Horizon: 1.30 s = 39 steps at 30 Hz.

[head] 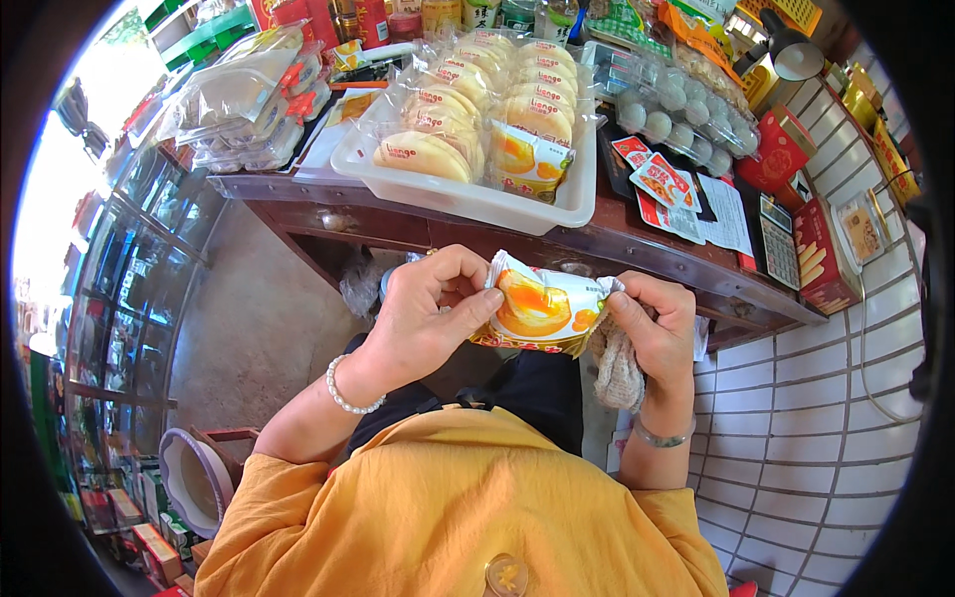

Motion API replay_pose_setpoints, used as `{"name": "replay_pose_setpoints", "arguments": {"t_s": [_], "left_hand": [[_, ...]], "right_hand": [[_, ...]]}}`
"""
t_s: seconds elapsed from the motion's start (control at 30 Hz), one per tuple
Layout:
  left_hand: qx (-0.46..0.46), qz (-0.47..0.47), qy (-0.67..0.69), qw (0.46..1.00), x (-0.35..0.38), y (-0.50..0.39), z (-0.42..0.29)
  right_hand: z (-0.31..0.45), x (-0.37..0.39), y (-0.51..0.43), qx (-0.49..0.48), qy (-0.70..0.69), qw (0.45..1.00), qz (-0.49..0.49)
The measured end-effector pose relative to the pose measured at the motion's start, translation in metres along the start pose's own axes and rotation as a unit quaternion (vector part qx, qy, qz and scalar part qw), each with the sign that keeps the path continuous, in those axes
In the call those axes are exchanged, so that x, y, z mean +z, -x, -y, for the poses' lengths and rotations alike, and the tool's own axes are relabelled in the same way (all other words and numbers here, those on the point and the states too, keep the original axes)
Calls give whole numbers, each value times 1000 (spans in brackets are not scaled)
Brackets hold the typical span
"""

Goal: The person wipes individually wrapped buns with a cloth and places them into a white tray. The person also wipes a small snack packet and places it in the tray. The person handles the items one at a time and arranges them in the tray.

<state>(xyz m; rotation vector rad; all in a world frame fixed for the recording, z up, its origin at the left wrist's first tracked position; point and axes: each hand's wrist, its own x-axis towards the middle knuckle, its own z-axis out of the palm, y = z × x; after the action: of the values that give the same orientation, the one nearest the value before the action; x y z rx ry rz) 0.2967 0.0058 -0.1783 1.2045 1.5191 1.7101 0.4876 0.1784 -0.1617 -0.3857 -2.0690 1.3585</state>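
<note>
A white, orange and gold packaged snack point(548, 302), its wrapper printed with a yellow filled pastry, is stretched between both hands in front of the desk. My left hand point(433, 310) pinches its left end between thumb and fingers. At the other end, my right hand point(656, 317) grips the crimped corner of the wrapper. A pale knitted cloth or glove point(619, 369) hangs beside the right hand; what holds it up is hidden. Beyond the hands, a white plastic tray point(466, 201) holds rows of wrapped round flat breads point(425, 155) and a similar snack packet point(528, 160).
Egg cartons point(679, 116), cards point(664, 183), a calculator point(780, 246) and a red box point(824, 257) lie right on the wooden desk point(627, 257). Stacked plastic-wrapped packs point(242, 104) stand left. A purple-rimmed bin point(195, 481) is on the floor, lower left.
</note>
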Motion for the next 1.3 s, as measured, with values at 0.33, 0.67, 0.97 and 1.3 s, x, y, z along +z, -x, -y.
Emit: {"name": "replay_pose_setpoints", "arguments": {"t_s": [0.33,0.67,0.97,1.3], "left_hand": [[98,7,-22,995,2,8,19],[88,79,-99,988,-8,8,5],[-3,-56,-5,998,3,6,28],[-80,7,60,995,-3,24,40]], "right_hand": [[-12,11,5,-3,-24,998,-65],[-14,21,12,11,-19,996,-82],[-30,31,13,132,-121,979,-100],[-36,33,10,143,-138,977,-74]]}}
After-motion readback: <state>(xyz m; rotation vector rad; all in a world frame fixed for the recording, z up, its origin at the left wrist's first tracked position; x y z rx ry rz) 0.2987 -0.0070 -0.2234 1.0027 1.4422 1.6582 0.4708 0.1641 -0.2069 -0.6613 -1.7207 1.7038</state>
